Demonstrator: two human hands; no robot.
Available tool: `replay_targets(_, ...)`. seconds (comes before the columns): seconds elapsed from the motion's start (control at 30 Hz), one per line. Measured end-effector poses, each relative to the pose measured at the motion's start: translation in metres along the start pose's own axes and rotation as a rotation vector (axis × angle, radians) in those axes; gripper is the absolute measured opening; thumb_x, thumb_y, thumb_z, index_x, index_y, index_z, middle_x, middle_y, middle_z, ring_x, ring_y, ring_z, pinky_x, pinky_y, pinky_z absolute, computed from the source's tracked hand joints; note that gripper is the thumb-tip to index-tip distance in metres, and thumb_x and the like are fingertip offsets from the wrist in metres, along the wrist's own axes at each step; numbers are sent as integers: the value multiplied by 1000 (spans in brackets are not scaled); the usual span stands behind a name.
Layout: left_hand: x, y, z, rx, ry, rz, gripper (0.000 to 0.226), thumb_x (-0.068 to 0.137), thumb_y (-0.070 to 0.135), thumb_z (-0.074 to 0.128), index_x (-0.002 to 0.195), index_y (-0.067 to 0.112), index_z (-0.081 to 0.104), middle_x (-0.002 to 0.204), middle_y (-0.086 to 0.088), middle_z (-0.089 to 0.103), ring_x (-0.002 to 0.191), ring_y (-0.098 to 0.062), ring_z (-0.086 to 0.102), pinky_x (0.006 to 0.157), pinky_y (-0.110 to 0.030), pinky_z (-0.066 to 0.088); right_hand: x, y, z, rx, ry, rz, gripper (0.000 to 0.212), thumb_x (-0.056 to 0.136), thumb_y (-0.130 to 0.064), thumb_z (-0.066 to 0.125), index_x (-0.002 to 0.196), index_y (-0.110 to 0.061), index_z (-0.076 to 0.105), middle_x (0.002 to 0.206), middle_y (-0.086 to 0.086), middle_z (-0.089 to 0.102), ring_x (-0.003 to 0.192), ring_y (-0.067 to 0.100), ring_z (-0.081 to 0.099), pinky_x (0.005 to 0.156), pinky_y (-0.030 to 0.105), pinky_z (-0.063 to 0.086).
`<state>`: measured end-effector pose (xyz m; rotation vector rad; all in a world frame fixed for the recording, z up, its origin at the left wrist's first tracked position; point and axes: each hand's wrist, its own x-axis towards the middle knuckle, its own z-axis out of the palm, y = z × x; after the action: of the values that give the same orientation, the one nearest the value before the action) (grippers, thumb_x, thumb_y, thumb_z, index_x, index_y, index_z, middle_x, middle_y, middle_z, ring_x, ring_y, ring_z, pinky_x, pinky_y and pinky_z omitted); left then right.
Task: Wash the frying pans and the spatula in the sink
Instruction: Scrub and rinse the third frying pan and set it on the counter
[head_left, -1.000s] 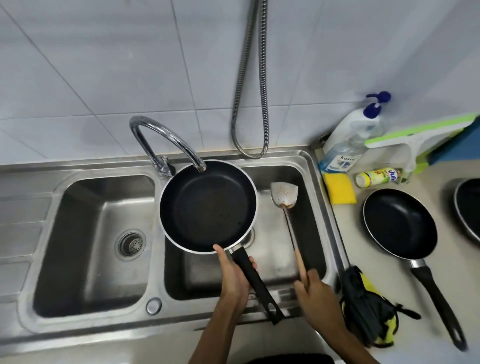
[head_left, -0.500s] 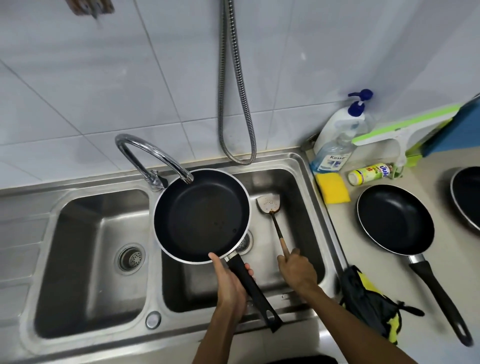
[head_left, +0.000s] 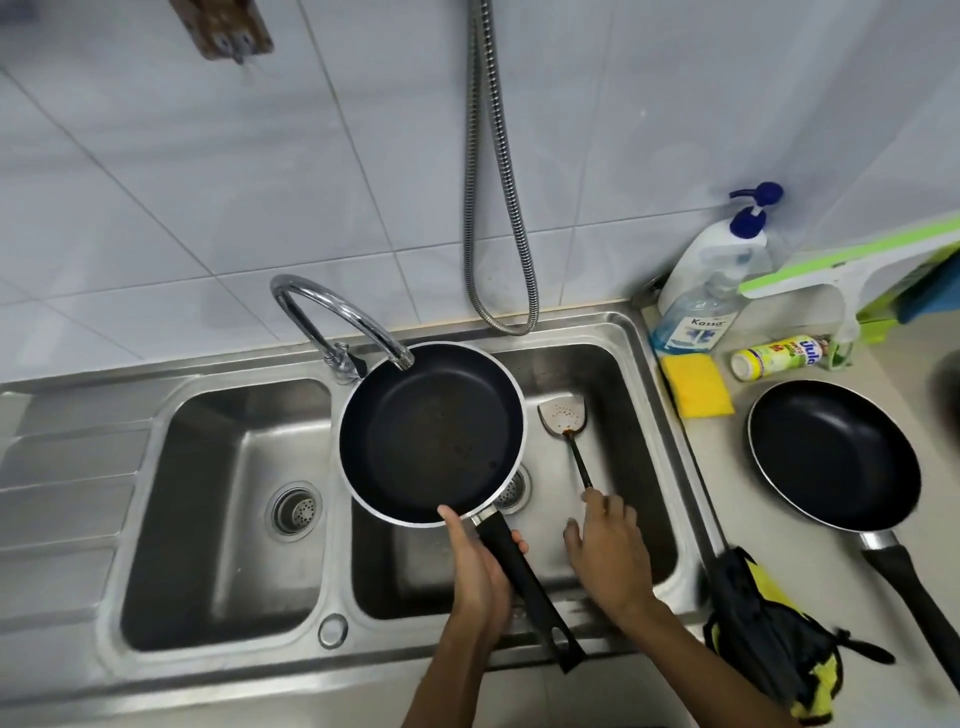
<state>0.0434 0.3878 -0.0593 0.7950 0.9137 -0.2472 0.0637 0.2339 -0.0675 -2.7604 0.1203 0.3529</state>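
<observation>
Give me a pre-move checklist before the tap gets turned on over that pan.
1. Left hand gripping the held pan's handle: ok.
2. Held pan under the faucet spout: ok.
3. Spatula lying in the right basin: ok.
4. Right hand clear of the spatula: cannot tell, fingers at its handle end.
5. Sponge within reach on the counter: ok.
6. Water running: not ok, none visible.

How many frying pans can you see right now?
2. One frying pan is held by the left hand under the faucet, over the right basin. The other pan sits on the counter, right. A dark edge at far right may be a third.
</observation>
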Motion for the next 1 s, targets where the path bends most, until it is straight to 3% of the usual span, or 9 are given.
replay_targets(0.1,1,1,-3,25,-8,-40,101,81,93,25,124,11,65,94,-15,71,83,-27,72,76,-33,56,-27,-34,3,381,-152,-46,25,100,-49,50,118,-33,49,103,-4,70,96,15,68,92,41,56)
replay_targets(0.2,0,3,-5,42,23,-81,103,79,92,29,125,9,68,112,-19,75,97,-29,73,72,-32,60,-51,-54,25,463,-409,-15,53,103,-52,42,151,-35,27,123,3,70,108,26,69,94,39,56)
replay_targets(0.3,-1,4,-8,38,37,-97,96,82,90,28,129,15,64,114,-20,76,103,-28,73,74,-31,60,-57,-54,39,441,-402,-40,60,105,-48,38,158,-32,14,115,9,73,97,27,71,86,42,57)
replay_targets(0.43,0,10,-13,75,20,-120,95,84,88,25,128,12,63,120,-25,72,106,-30,71,76,-32,58,-55,-49,49,443,-338,-67,55,102,-52,40,151,-28,31,94,8,75,80,25,72,74,43,59)
replay_targets(0.7,8,8,-25,163,-14,-180,98,80,90,32,129,9,61,119,-20,74,117,-34,68,95,-40,56,-53,-42,64,373,-257,-119,50,102,-54,40,145,-29,34,88,0,75,75,17,72,70,37,61)
replay_targets(0.77,9,10,-27,278,-48,-201,96,77,90,40,121,9,68,110,-15,77,107,-29,73,94,-39,58,-52,-41,62,330,-218,-149,49,102,-53,40,143,-28,34,91,2,75,77,20,72,66,34,58)
replay_targets(0.83,8,26,-32,514,-96,-209,86,72,91,47,100,15,75,90,-5,79,84,-16,76,72,-26,60,-50,-43,59,283,-201,-173,37,104,-48,40,134,-26,39,94,4,75,80,24,71,67,37,57)
replay_targets(0.9,5,54,-39,864,-140,-161,88,68,91,51,95,12,76,88,-4,80,76,-13,76,61,-20,57,-49,-47,56,248,-192,-187,32,105,-45,41,127,-22,44,93,5,74,79,25,70,67,38,56)
replay_targets(1.0,6,115,-45,1273,-176,52,71,87,77,51,86,10,76,80,0,80,74,-14,77,70,-31,56,-50,-50,53,197,-170,-200,33,105,-44,40,125,-18,47,91,7,74,79,28,71,66,38,55)
